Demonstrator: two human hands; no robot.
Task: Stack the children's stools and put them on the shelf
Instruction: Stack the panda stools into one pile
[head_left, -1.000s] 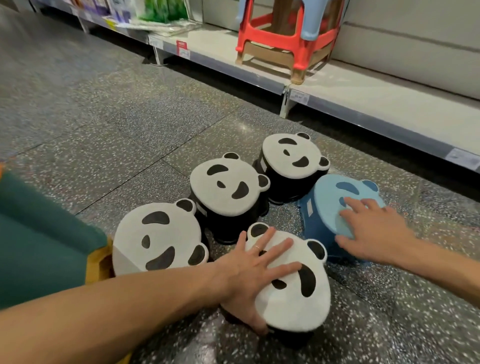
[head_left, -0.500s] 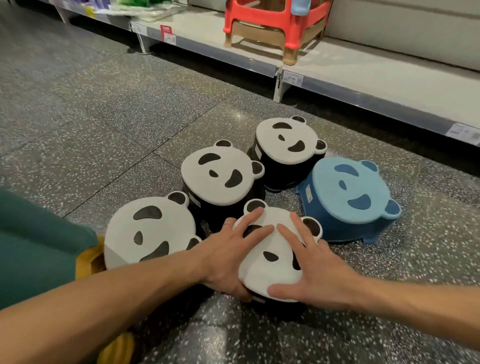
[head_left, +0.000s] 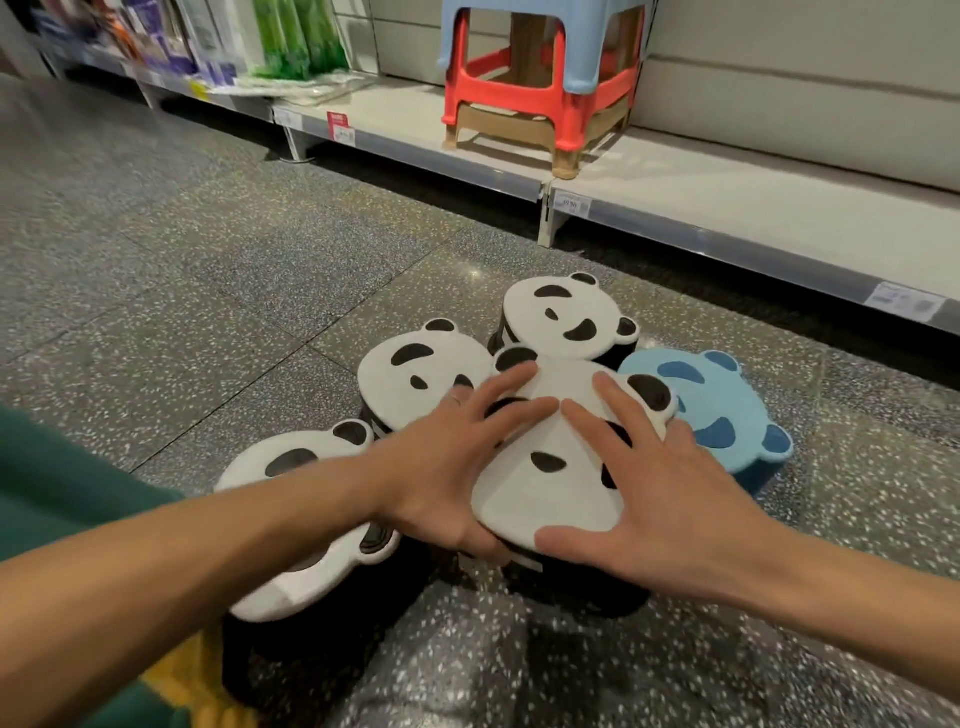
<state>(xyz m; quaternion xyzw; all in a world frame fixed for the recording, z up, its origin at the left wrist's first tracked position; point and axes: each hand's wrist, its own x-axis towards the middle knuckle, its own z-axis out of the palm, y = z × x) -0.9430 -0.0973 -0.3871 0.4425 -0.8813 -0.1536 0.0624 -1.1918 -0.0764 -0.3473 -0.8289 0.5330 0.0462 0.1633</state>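
- Five panda-face stools (head_left: 426, 374) sit clustered on the floor (head_left: 208, 291), near the low shelf (head_left: 753, 208): four white, one blue stool (head_left: 727, 410).
- Left hand (head_left: 441, 467): fingers spread on the nearest white stool (head_left: 550, 499), thumb hooked at its near rim.
- Right hand (head_left: 675, 499): fingers spread flat on the same seat.
- Probably light, rigid plastic; the smooth top may slip under flat palms.
- Best hold: under the seat rim, both sides, kept level for nesting.

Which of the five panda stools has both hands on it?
The nearest black-and-white panda stool, just left of the blue panda stool. The left hand and right hand are spread across its seat.
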